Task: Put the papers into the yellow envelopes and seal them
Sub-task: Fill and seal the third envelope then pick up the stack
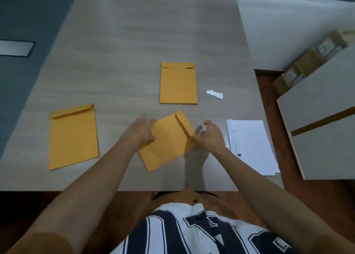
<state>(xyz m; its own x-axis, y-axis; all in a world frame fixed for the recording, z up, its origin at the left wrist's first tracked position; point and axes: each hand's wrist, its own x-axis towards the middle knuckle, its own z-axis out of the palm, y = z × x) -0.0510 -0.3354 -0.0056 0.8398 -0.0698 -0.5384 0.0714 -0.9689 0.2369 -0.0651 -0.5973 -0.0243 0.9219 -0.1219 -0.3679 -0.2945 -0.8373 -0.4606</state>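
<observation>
- Your left hand (144, 130) grips the left edge of the centre envelope (169, 144). Your right hand (209, 136) pinches at its flap, though blur hides the exact finger contact.
- That envelope sits between both hands, near the front of the bench (134, 42). I can't tell whether it lies fully flat.
- Expect it to be light, thin and bendy, and apt to slide on the smooth top. Hold it by the edges and pin the body while you work the flap.
- Its long axis runs diagonally, from near-left to far-right. The flap end points away and to your right.
- A second envelope (74, 136) lies well to the left, with its flap at the far end.
- A small envelope stack (178, 83) lies further back, upright to your view.
- The papers (251, 146) are stacked just right of your right hand.
- White strips (214, 94) lie beyond them.
</observation>
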